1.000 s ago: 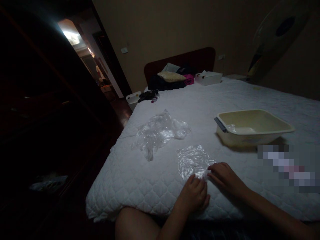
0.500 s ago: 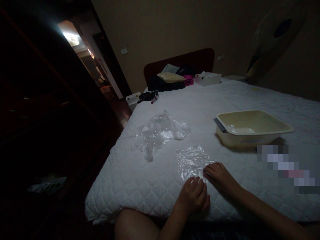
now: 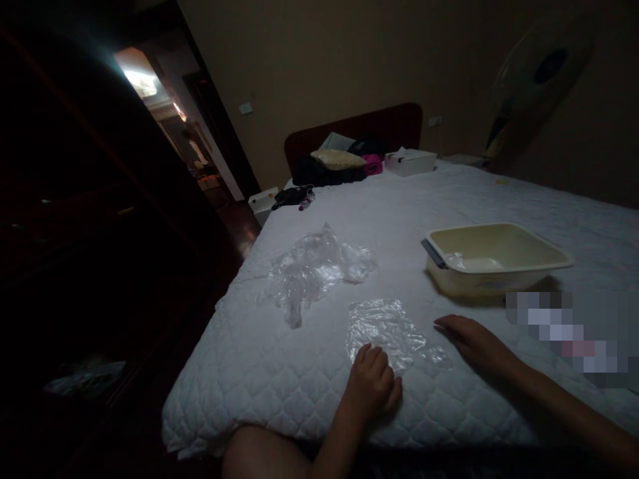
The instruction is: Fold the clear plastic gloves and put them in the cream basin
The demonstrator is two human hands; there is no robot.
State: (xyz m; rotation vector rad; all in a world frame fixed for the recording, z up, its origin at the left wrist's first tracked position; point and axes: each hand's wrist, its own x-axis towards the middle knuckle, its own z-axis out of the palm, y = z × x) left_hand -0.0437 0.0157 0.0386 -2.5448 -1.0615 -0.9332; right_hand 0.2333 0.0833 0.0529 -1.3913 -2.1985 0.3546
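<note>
A clear plastic bag (image 3: 382, 326) lies spread and crinkled on the white quilted bed cover. My left hand (image 3: 372, 382) rests at its lower edge, fingers lightly bent over the plastic and thumb apart. Right of the bag, my right hand (image 3: 472, 339) hovers over or touches the cover, its fingers stretched out and holding nothing. The bag's loose right end lies between the two hands. Farther back on the left is a crumpled heap of clear plastic bags (image 3: 319, 266).
A cream plastic basin (image 3: 504, 276) with a grey handle stands at the right, clear plastic inside it. Beside it is a blurred-out patch. Clothes, a cushion (image 3: 337, 159) and a white box (image 3: 410, 162) lie by the headboard (image 3: 399, 123). A fan (image 3: 549, 66) stands at the far right.
My right hand has moved right, off the bag, whose right end now lies flatter and farther out. My left hand has shifted slightly left. The view has turned a little.
</note>
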